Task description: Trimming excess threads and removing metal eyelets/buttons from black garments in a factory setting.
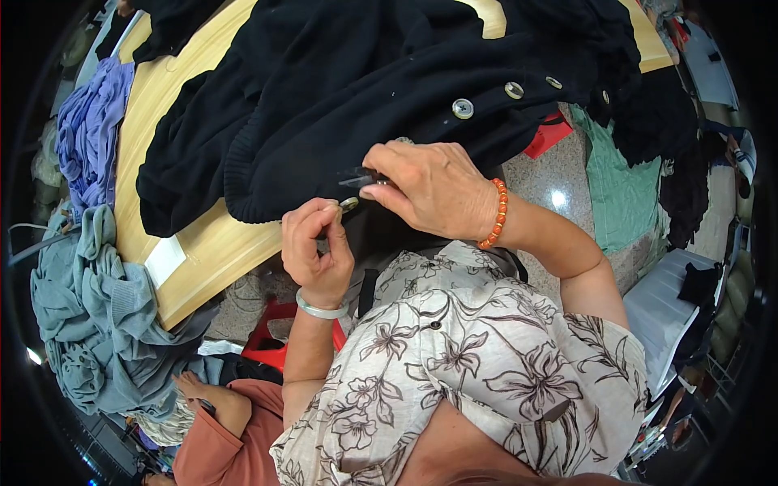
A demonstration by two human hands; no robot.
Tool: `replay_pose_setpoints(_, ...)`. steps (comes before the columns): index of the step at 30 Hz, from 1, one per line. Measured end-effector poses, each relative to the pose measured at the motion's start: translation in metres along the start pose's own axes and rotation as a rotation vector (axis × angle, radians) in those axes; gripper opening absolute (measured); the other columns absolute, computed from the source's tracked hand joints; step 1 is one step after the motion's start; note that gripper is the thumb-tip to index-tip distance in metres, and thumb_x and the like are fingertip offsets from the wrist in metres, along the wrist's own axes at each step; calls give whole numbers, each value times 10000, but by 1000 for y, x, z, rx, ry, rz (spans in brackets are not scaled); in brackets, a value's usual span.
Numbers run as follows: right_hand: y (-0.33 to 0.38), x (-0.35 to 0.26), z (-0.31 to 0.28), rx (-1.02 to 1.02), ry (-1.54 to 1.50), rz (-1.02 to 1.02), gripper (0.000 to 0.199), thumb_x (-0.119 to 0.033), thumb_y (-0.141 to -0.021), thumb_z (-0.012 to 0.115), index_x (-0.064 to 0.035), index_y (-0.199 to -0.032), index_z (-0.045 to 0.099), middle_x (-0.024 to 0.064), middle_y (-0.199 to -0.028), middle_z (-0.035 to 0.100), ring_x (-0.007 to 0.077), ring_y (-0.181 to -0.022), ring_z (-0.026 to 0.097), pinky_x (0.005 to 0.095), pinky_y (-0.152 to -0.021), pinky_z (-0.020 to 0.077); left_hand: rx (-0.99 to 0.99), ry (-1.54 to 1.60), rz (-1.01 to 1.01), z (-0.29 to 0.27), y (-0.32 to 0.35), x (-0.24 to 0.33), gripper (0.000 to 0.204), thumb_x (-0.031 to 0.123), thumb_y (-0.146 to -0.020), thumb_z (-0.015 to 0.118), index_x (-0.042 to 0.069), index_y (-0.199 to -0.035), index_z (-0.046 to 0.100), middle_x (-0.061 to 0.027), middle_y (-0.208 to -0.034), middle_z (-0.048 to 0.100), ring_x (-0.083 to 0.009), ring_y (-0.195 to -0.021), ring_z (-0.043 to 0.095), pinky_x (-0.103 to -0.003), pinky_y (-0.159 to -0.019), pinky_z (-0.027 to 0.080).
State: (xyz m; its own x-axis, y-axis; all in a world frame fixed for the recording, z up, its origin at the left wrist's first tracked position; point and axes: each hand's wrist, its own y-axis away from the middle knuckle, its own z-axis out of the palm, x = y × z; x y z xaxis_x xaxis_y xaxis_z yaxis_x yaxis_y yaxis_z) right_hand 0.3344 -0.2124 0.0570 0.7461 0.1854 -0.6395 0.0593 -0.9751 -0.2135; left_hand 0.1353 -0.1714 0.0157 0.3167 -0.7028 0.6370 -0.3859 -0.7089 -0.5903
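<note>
So the biggest thing here is a pale wooden bench (pixel 231 247), mostly buried under a big black knit garment (pixel 324 121) that's spread across it and hangs over the near edge. Off to the left there's a heap of grey-green knits (pixel 113 308), with a smaller purple bundle (pixel 93 134) further up at the bench's side. The right hand (pixel 425 186) is curled closed around some little dark snips (pixel 356 180), blades pointing left, just above the left fingertips. The left hand (pixel 316 243) is pinched tight on the garment's edge, right at a button (pixel 348 204); can't really tell if it's got the cloth or the button itself. Smallest bits: more pale round buttons (pixel 463 108) in a row up and to the right.
</note>
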Motion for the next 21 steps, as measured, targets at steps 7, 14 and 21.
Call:
replay_pose_setpoints(7, 2, -1, 1, -337, 15, 53, 243, -247, -897, 643, -33, -964, 549, 119, -792, 635, 324, -712, 646, 410, -608, 496, -6, 63, -13, 4, 16, 0, 177, -104, -838, 650, -8, -973, 587, -154, -951, 647, -242, -830, 635, -303, -762, 506)
replay_pose_setpoints(14, 4, 2, 4, -391, 10, 36, 254, -257, -908, 633, -31, -970, 535, 126, -776, 630, 335, -702, 644, 421, -597, 487, 32, 457, -441, 10, 31, 2, 51, -22, -923, 602, -18, -973, 590, -123, -1107, 615, -147, -998, 574, -275, -889, 462)
replay_pose_setpoints(21, 5, 1, 11, -449, -56, 85, 260, -275, -926, 614, -34, -968, 528, 125, -771, 624, 337, -694, 640, 426, -595, 477, 51, 634, -623, 8, 25, 3, 63, -9, -910, 628, -22, -967, 605, -149, -1148, 618, -130, -978, 574, -249, -880, 454)
